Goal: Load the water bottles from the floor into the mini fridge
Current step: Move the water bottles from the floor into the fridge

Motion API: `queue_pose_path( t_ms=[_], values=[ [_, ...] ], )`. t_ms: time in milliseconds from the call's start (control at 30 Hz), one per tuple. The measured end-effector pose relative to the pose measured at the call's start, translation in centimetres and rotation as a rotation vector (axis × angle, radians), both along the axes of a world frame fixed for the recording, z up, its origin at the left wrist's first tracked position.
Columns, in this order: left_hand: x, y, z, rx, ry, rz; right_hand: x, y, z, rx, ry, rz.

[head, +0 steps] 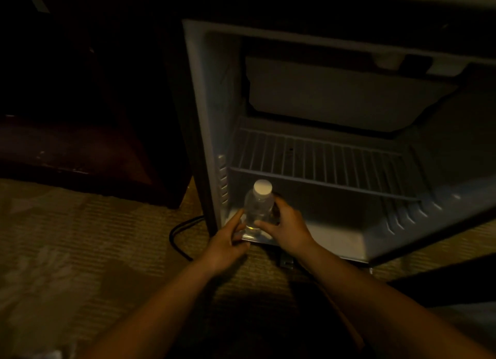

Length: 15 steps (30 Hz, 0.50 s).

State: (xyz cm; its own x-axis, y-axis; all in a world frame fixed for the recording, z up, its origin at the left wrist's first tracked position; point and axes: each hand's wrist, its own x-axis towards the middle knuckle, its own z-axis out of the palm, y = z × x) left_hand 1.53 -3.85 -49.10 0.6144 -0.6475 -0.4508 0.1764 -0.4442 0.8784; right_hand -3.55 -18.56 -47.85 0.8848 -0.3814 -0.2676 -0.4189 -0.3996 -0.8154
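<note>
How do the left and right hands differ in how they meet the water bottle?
The right hand grips the water bottle mid-body from the right; the left hand meets it lower, near the base, from the left. The right hand's grip is plain; the left hand's is unclear in dim light. Both are at the bottom front of the mini fridge.

A clear plastic water bottle with a white cap stands upright at the 7 o'clock corner of the mini fridge opening, on the pale floor at the front edge and below the wire shelf. The left hand holds its lower part from 8 o'clock, and the right hand grips its body from 4 o'clock. The fridge is open and fills the view from 12 to 4 o'clock, with a pale grey interior, the shelf running straight across its middle and a flat boxed panel at the back near 12 o'clock.
</note>
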Motion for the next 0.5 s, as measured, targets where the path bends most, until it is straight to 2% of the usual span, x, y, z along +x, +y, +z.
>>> queue_pose_path(
  t_ms=[67,200,300,367,500],
  values=[
    [-0.4,0.1,-0.6,-0.001,-0.01,0.01,-0.4,0.2,-0.7,0.003,0.004,-0.067],
    [-1.1,0.1,-1.7,0.015,-0.076,0.043,-1.9,1.3,-2.6,0.309,-0.024,-0.17],
    [-1.2,-0.1,-2.1,0.012,-0.121,0.031,-2.1,1.2,-3.8,0.431,-0.036,-0.157],
    [-0.8,-0.5,-2.4,0.005,-0.141,0.029,-1.7,0.5,-4.1,0.443,-0.032,-0.109],
    [0.7,-2.0,-2.2,0.035,-0.103,0.049,-0.1,-1.6,-4.6,0.344,0.046,0.025]
  ],
)
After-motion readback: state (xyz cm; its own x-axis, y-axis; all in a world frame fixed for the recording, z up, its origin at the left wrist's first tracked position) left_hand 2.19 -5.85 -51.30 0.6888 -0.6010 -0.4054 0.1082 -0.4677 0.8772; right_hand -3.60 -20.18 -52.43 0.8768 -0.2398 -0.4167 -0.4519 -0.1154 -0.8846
